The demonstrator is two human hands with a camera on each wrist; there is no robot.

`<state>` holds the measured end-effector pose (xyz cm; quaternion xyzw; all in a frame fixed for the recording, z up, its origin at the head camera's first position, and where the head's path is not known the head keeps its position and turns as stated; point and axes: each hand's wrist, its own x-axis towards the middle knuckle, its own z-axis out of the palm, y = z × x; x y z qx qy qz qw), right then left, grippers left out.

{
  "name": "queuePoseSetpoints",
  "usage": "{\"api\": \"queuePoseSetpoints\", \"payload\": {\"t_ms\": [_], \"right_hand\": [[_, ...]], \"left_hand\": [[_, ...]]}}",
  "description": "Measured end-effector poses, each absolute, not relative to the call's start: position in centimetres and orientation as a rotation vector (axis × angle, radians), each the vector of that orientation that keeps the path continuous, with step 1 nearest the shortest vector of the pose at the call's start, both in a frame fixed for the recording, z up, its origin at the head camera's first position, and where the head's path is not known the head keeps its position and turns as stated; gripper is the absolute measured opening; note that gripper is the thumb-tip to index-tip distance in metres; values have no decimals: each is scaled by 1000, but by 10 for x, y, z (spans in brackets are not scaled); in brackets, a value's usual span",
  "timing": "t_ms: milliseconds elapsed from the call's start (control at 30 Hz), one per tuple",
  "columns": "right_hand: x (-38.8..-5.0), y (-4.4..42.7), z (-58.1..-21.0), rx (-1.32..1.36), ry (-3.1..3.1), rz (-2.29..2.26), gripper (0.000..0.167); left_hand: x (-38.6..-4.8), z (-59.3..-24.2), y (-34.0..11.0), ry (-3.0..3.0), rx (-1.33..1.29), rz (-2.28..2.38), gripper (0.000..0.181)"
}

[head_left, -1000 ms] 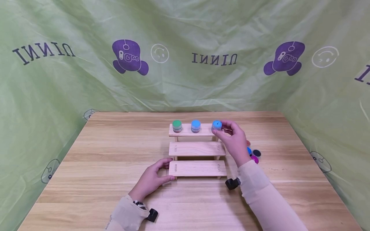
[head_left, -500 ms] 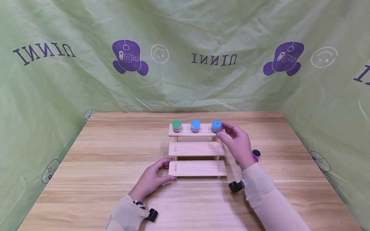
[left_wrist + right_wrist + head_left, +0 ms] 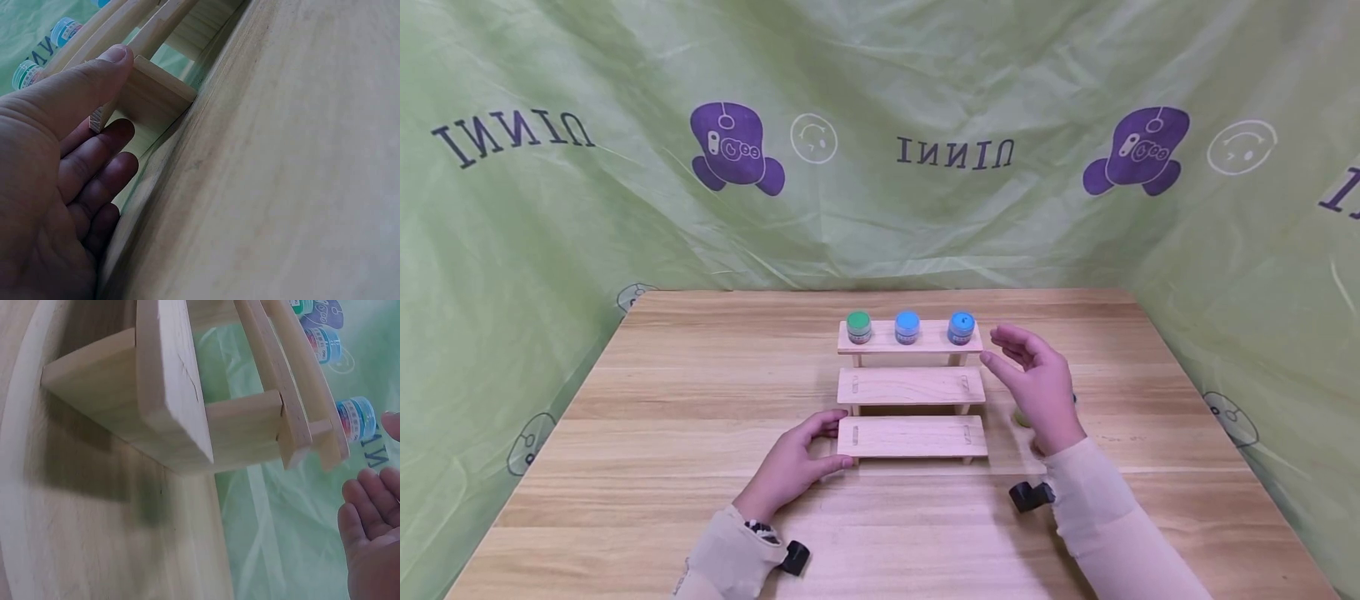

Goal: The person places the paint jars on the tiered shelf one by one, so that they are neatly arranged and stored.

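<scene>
A three-tier wooden display stand (image 3: 912,437) stands on the table. On its top tier are three small clear jars with coloured lids: a green-lidded jar (image 3: 859,327), a light-blue-lidded jar (image 3: 907,327) and a blue-lidded jar (image 3: 961,328) at the right end. My left hand (image 3: 793,462) holds the left end of the lowest tier, thumb in front and fingers behind; the left wrist view shows the thumb (image 3: 94,81) against the wood. Just right of the top tier, my right hand (image 3: 1037,383) is apart from the blue-lidded jar, holding nothing, its fingers (image 3: 369,497) loosely bent.
Beside the stand, a yellow-green lid or jar (image 3: 1021,417) shows partly behind the right hand, which hides other small items there. A green printed cloth (image 3: 880,225) hangs behind the wooden table (image 3: 700,375).
My right hand has let go of the blue-lidded jar and drawn back to the right and towards me. The jar stays on the top tier. My left hand has not moved.
</scene>
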<state>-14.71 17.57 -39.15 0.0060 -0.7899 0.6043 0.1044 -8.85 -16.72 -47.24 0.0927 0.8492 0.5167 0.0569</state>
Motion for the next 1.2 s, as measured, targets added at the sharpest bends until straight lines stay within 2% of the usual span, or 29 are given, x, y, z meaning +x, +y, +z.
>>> {"api": "queuePoseSetpoints", "payload": {"t_ms": [800,1200], "right_hand": [[-132,213,-400,-29,-2391,1687,47],[-124,232,-409,-79,-2312,1797,43]], "left_hand": [[-88,-473,-167,2572,259,1573,64],[-88,-473,-167,2595,262,1554,64]]}}
